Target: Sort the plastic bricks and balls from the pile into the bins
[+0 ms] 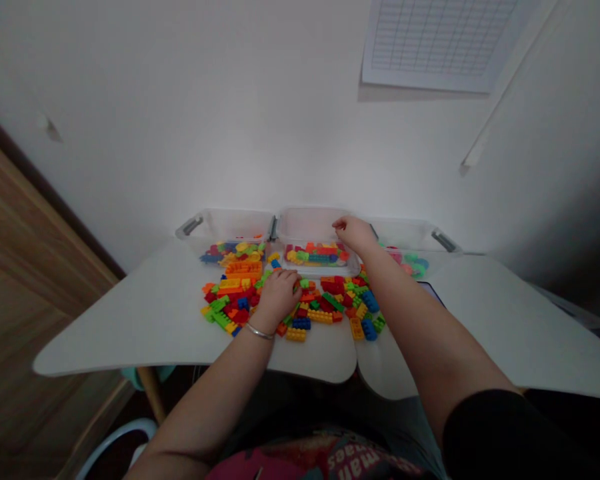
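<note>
A heap of bright plastic building blocks (325, 303) lies on a white table (160, 320), in red, yellow, orange, green and blue. My left hand (279, 293), with a silver bracelet on its wrist, rests on the pile with its fingers curled down onto the blocks. What those fingers grip is hidden. My right hand (353, 232) is raised over the middle clear plastic bin (300, 227), fingers pinched together above the blocks inside it. I cannot make out what sits in that pinch.
Three clear bins stand in a row against the wall: a left bin (225, 230) with mixed blocks, the middle one, and a right bin (413, 237) with pink and teal pieces. A second white table (510, 320) adjoins on the right. A wooden panel (25, 280) stands left.
</note>
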Tool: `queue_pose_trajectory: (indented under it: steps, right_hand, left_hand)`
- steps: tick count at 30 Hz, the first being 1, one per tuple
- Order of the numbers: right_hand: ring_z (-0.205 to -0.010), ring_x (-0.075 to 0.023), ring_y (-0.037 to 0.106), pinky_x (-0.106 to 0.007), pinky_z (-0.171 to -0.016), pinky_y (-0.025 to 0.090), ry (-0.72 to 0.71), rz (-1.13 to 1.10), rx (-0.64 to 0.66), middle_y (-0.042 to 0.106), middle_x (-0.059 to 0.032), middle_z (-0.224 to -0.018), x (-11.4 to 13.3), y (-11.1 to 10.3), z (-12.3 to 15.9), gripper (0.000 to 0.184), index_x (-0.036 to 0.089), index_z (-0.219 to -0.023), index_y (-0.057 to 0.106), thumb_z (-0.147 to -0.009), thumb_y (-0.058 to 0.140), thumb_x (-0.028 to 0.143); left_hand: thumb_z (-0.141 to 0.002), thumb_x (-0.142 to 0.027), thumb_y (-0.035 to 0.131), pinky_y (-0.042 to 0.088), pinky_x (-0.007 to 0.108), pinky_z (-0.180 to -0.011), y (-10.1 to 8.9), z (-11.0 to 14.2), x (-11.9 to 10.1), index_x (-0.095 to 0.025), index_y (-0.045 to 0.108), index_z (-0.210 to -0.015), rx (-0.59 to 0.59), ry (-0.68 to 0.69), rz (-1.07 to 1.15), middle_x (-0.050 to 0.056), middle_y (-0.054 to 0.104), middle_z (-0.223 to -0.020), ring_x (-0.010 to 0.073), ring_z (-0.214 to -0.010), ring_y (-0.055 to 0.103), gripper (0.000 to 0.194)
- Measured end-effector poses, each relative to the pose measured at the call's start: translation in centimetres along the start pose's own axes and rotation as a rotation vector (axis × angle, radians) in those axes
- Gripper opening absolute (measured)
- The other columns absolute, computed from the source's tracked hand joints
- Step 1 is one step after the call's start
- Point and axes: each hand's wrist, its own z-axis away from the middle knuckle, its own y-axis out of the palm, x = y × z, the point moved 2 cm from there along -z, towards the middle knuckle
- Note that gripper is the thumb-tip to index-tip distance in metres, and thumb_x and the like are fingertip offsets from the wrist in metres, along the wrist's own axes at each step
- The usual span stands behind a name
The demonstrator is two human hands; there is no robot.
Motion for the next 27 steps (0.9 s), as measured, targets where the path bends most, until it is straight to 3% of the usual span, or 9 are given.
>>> queue_pose_trajectory:
  steps: [3,9,17,27]
  right_hand:
    - [-0.094,-0.0202,0.066,-0.033,-0.088,0.049,-0.037,-0.022,-0.029,0.074,-0.0063,-0.105,0.2,-0.4,0.4,0.028,0.021,-0.105,0.072,-0.084,0.054,0.02]
    - [-0.109,-0.0256,0.06,-0.041,-0.101,0.042,-0.257,-0.106,-0.327,0.07,-0.0097,-0.113,1.0,-1.3,5.3,0.028,0.018,-0.107,0.07,-0.089,0.05,0.025]
    - [-0.1,-0.0224,0.062,-0.038,-0.094,0.045,-0.451,-0.159,-0.003,0.072,-0.0062,-0.102,-0.2,2.5,12.9,0.018,0.022,-0.095,0.071,-0.088,0.055,0.024]
    - [-0.103,-0.0215,0.06,-0.037,-0.096,0.044,-0.423,-0.137,0.104,0.072,-0.0065,-0.105,-1.4,4.8,14.4,0.015,0.021,-0.099,0.07,-0.088,0.06,0.022]
  left_hand:
    - [-0.084,-0.022,0.057,0.046,0.043,-0.103,0.1,0.0,0.1,-0.02,0.068,-0.107,-0.003,-0.001,0.009,0.008,0.068,-0.121,0.0264,-0.116,0.057,0.026]
    - [-0.083,-0.021,0.058,0.046,0.041,-0.101,0.1,0.0,0.2,-0.021,0.067,-0.102,0.009,0.01,0.047,0.008,0.068,-0.119,0.0248,-0.113,0.058,0.02]
    - [-0.082,-0.02,0.06,0.048,0.038,-0.094,0.0,-0.1,0.1,-0.019,0.064,-0.098,0.007,0.007,0.052,0.008,0.07,-0.103,0.0236,-0.102,0.061,0.017]
    - [-0.082,-0.019,0.061,0.048,0.035,-0.085,-0.3,-0.3,0.0,-0.02,0.063,-0.081,0.022,0.03,0.094,0.006,0.069,-0.086,0.022,-0.09,0.062,0.002]
